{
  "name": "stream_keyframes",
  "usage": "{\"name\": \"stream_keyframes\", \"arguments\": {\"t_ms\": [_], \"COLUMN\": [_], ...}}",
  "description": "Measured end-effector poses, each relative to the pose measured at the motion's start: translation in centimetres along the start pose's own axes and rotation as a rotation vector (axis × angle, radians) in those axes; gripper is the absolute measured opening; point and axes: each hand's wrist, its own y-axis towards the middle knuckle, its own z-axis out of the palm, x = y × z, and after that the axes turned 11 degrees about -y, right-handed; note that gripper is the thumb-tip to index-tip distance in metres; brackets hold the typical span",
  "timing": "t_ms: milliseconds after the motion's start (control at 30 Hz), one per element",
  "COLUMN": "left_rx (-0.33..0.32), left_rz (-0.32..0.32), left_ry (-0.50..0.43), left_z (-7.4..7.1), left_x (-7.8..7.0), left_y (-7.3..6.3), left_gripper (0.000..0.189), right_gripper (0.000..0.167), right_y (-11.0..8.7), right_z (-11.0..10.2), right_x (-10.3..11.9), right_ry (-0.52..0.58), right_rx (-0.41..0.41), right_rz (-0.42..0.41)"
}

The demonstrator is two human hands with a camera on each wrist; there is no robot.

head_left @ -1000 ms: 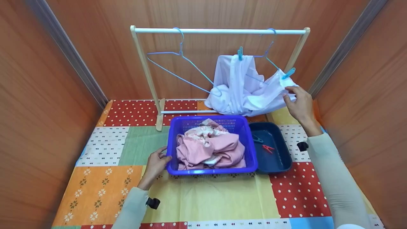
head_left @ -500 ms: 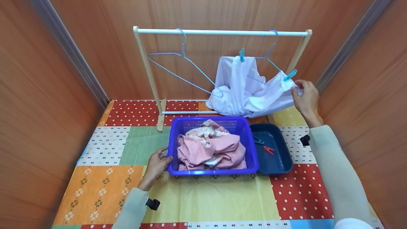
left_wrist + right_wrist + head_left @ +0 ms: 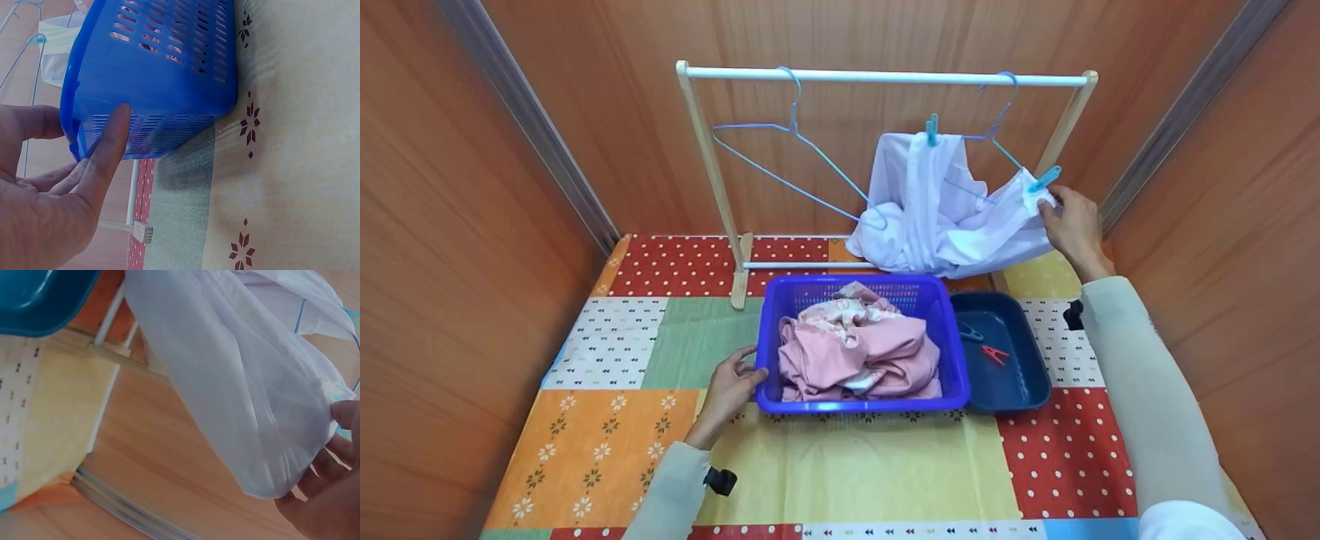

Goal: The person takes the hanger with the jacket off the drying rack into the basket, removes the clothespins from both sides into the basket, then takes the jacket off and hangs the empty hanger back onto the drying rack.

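Observation:
A thin white garment (image 3: 911, 202) hangs from the right wire hanger (image 3: 1006, 154), held by two turquoise clothespins (image 3: 1045, 178). My right hand (image 3: 1074, 225) pinches the garment's right edge just below the outer clothespin. In the right wrist view the thumb lies on the cloth (image 3: 236, 394) and the other fingers curl behind its edge. My left hand (image 3: 731, 382) grips the left rim of a purple-blue basket (image 3: 859, 406), its fingers against the outer wall in the left wrist view. Crumpled pink clothing (image 3: 859, 349) fills the basket.
A bare wire hanger (image 3: 791, 127) hangs on the left of the white-barred rack (image 3: 885, 76). Right of the basket stands a dark blue tray (image 3: 1020, 397) with a red clothespin (image 3: 994, 354) and a blue-green one (image 3: 971, 332). Wooden walls (image 3: 1207, 202) enclose the patterned tablecloth (image 3: 877, 465).
My right hand first drew the garment's edge out to the right, then came back left, closer to the outer clothespin. My left hand has stayed on the basket rim.

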Motion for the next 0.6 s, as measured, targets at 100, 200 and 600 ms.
{"name": "stream_keyframes", "arguments": {"t_ms": [100,200,600], "left_rx": [0.004,0.006,0.016], "left_rz": [0.002,-0.010,-0.001], "left_ry": [0.002,-0.009,-0.010], "left_z": [0.0,0.0,0.0], "left_x": [0.0,0.0,0.2], "left_y": [0.0,-0.1,-0.1], "left_gripper": [0.054,0.054,0.054], "right_gripper": [0.042,0.043,0.047], "right_y": [0.0,-0.2,-1.0], "right_z": [0.2,0.4,0.4], "right_x": [0.0,0.0,0.2], "right_ry": [-0.017,0.002,0.073], "right_rx": [-0.009,0.010,0.130], "right_rz": [-0.013,-0.020,-0.051]}}
